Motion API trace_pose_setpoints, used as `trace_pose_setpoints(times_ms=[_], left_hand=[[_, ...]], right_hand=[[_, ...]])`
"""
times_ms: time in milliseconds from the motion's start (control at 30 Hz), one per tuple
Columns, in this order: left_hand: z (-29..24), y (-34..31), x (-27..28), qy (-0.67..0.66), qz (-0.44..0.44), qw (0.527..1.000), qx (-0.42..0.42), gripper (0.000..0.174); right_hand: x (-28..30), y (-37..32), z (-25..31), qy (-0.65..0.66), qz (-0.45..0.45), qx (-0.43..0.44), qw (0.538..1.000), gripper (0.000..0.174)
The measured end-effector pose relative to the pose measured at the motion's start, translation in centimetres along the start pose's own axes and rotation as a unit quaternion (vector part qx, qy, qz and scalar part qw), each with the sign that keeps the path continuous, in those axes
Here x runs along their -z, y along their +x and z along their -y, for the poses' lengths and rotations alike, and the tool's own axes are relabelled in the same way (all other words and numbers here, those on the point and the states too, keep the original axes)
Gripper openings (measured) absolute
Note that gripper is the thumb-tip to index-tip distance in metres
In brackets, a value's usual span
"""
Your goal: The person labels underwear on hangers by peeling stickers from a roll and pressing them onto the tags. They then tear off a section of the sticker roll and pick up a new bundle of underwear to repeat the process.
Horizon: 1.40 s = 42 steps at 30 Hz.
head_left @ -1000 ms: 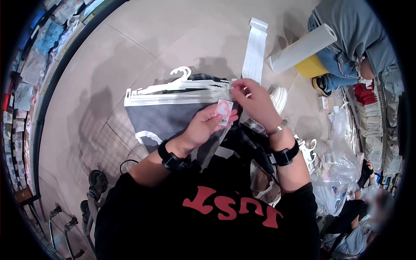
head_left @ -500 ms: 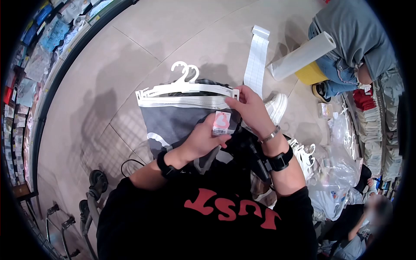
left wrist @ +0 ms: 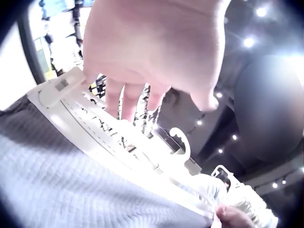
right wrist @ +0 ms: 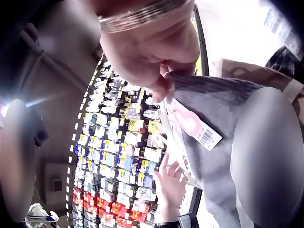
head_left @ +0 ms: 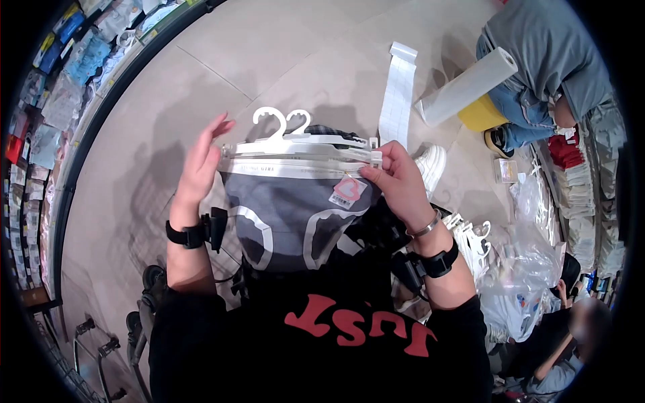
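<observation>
Grey briefs [head_left: 289, 215] with white trim hang from a white hanger [head_left: 302, 142], a second hanger lying close behind it. At the right end of the waistband my right hand [head_left: 403, 185] pinches the fabric and hanger. A pink heart tag [head_left: 347, 191] dangles just below that hand, and the right wrist view shows its barcode [right wrist: 206, 137]. My left hand [head_left: 200, 164] is raised with fingers extended beside the left end of the hanger. In the left wrist view that hand [left wrist: 152, 52] is by the hanger's clip end; whether it touches is unclear.
A strip of white labels [head_left: 398, 101] and a white shoe [head_left: 431, 166] are beyond my right hand. A person in grey [head_left: 537, 60] is near a white roll [head_left: 470, 86]. Plastic bags [head_left: 521, 275] lie at right; packed shelves [head_left: 67, 101] line the left.
My left hand has let go of the tag and moved left to the hanger's other end. The briefs now hang spread in front. My right hand stays at the right end.
</observation>
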<state>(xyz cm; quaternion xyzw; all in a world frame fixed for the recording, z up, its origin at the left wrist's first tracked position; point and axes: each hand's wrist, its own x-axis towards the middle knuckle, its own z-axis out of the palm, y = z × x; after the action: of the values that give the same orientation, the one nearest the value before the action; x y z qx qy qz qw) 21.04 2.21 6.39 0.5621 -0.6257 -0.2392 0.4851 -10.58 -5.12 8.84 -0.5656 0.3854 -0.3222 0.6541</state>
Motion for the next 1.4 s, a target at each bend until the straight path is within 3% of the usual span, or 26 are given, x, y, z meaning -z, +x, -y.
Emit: trace_pose_setpoints(times_ms=[67,100,200,233,333,500,533,567,600,633,667,700,733,767,800,833,867,933,1000,1033,1100,1133,1167,1200,1267,1400], left_hand=[[0.7,0.5,0.9,0.111,0.062,0.991,0.030,0.041],[-0.2,0.9,1.2,0.100,0.116,0.985,0.085,0.030],[-0.5,0.7,3.1,0.084,0.146,0.982,0.089,0.020],[-0.7,0.5,4.0,-0.009,0.119,0.987,0.112,0.016],[-3.6,0.4,5.1,-0.207,0.091,0.973,0.055,0.032],[-4.3,-1.1,0.7,-0.375,0.106,0.910,0.142,0.091],[-4.5,-1.2,-0.7,-0.403,0.149,0.887,0.170,0.088],[-5.1,-0.6,-2.1,-0.372,0.242,0.883,0.153,0.077],[-7.0,-0.1,-4.0,-0.395,0.269,0.866,0.147,0.064],[-8.9,0.4,-5.9,-0.417,0.297,0.847,0.142,0.051],[-9.1,0.7,-8.2,-0.395,0.301,0.868,0.016,0.045],[-9.9,0.7,-9.8,-0.368,0.330,0.868,-0.047,0.041],[-10.8,0.7,-11.4,-0.337,0.357,0.864,-0.110,0.037],[-11.3,0.5,-13.1,-0.358,0.353,0.852,-0.147,0.032],[-12.1,-0.1,-13.7,-0.368,0.442,0.818,-0.025,0.032],[-11.4,-1.5,-15.8,-0.377,0.456,0.806,0.004,0.032],[-12.7,-2.0,-16.6,-0.355,0.471,0.805,0.064,0.032],[-12.5,-2.5,-18.8,-0.436,0.525,0.725,0.093,0.033],[-11.3,-3.3,-21.1,-0.383,0.579,0.704,0.151,0.036],[-10.9,-3.6,-21.8,-0.354,0.605,0.690,0.177,0.038],[-10.7,-3.7,-22.2,-0.235,0.674,0.676,0.181,0.042],[-10.5,-3.8,-22.4,-0.174,0.704,0.665,0.182,0.044],[-8.9,-5.6,-23.0,-0.126,0.648,0.746,0.089,0.047],[-8.7,-5.6,-22.5,-0.126,0.627,0.763,0.099,0.047],[-8.6,-5.4,-21.5,-0.126,0.582,0.794,0.122,0.047],[-8.3,-3.9,-19.0,-0.134,0.517,0.834,0.136,0.038]], right_hand=[[0.5,-0.9,0.5,0.014,-0.016,-0.010,1.000,0.017],[1.0,-1.4,0.8,0.011,-0.023,-0.012,1.000,0.017],[1.0,-4.0,2.9,0.045,-0.067,-0.010,0.997,0.018],[1.1,-5.1,3.4,0.062,-0.088,-0.008,0.994,0.018],[1.4,-8.9,5.5,0.111,-0.140,0.033,0.983,0.020],[4.5,-14.2,6.8,0.156,-0.178,0.178,0.955,0.030],[5.2,-15.7,7.0,0.172,-0.201,0.183,0.947,0.035],[6.4,-17.3,6.9,0.185,-0.179,0.218,0.941,0.041],[7.3,-18.9,7.3,0.216,-0.155,0.227,0.937,0.041],[7.4,-20.7,7.2,0.208,-0.291,0.238,0.903,0.047],[7.9,-22.7,7.6,0.212,-0.326,0.241,0.889,0.053],[9.7,-25.9,6.7,0.152,-0.413,0.226,0.869,0.056],[9.6,-27.3,6.7,0.047,-0.416,0.243,0.875,0.058],[9.2,-28.6,6.3,-0.190,-0.413,0.255,0.854,0.061],[9.5,-30.4,6.2,-0.364,-0.417,0.262,0.790,0.065],[9.9,-32.1,5.6,-0.449,-0.418,0.271,0.742,0.070],[11.4,-34.5,4.9,-0.472,-0.407,0.261,0.737,0.067],[14.6,-39.2,3.0,-0.497,-0.386,0.224,0.744,0.062],[15.5,-39.0,1.3,-0.387,-0.421,0.116,0.812,0.047],[17.7,-39.4,0.1,-0.136,-0.367,0.058,0.919,0.039],[20.9,-39.0,-4.2,0.140,-0.395,-0.050,0.907,0.024],[21.7,-37.9,-7.1,0.150,-0.500,-0.094,0.848,0.018],[24.2,-38.5,-11.6,0.195,-0.456,-0.082,0.864,0.018],[26.6,-39.5,-14.7,0.239,-0.411,-0.071,0.877,0.019],[26.1,-37.1,-15.4,0.231,-0.474,-0.073,0.846,0.020],[27.4,-34.9,-16.0,0.176,-0.420,-0.092,0.885,0.019]])
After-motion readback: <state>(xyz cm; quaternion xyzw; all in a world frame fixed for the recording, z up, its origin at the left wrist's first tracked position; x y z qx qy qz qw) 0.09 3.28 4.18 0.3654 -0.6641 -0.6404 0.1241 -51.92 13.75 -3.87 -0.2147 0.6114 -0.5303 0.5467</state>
